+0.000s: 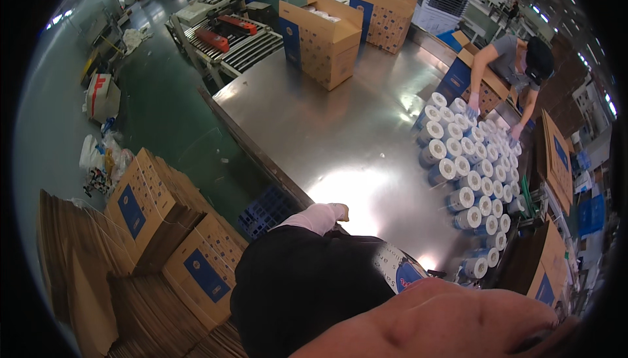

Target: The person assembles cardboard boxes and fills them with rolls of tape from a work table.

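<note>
Left hand (344,212) past pale pink sleeve (317,219), grip impossible to tell, near edge of metal table (294,129), white-ended rolls (466,194) massed to the right, open carton (340,57) farther back

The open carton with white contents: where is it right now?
Head view, upper centre: the open carton stands on the metal table, between the roller conveyor at left and another carton at right.

Rolls (472,179) on the table (294,122) at right, cartons (319,52) at its far end, cardboard stacks (149,204) to the left.
</note>
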